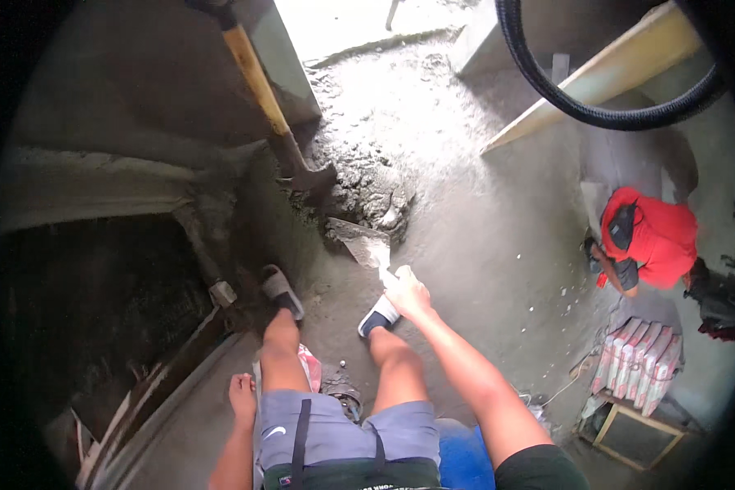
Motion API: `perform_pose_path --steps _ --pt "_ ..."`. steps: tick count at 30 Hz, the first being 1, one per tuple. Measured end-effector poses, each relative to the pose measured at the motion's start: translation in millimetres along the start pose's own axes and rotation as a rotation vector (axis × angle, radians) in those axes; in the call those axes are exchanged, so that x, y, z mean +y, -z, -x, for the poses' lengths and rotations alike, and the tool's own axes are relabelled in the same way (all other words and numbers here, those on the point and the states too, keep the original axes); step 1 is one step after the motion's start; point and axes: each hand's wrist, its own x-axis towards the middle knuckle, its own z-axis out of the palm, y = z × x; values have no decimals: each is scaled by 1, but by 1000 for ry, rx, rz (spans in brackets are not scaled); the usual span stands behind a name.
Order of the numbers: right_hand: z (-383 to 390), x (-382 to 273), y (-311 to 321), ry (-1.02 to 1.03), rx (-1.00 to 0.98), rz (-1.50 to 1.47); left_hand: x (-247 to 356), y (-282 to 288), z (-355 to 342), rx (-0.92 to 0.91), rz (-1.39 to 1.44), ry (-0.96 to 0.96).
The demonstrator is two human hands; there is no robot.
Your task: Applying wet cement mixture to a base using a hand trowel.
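Observation:
My right hand [408, 294] is closed around the handle of a trowel [369, 247]. The trowel's mortar-smeared blade points away from me, at the near edge of a heap of wet grey mortar [380, 196]. A shovel [257, 82] with a wooden handle leans at the far left, its blade down by the heap. My left hand [242, 398] hangs beside my left thigh with its fingers curled, and no object shows in it.
A person in a red top [652, 237] crouches at the right. Bundled packs [639, 363] stand below them near a wooden frame [641, 437]. A pale board [604, 73] slants at the upper right, behind a black hose [612, 118]. Something blue [464, 457] is beside me.

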Motion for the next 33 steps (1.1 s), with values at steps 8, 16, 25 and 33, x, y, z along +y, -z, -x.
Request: perform_pose_path --steps 8,16,25,33 --pt "40 16 77 248 -145 413 -11 -46 59 -133 183 209" --pt "54 -5 59 99 124 33 -27 -85 66 -140 364 224" --pt "-11 -22 -9 -6 71 320 -128 -21 131 -58 465 338" --pt "-33 -54 8 78 -276 103 -140 -58 206 170 584 719"
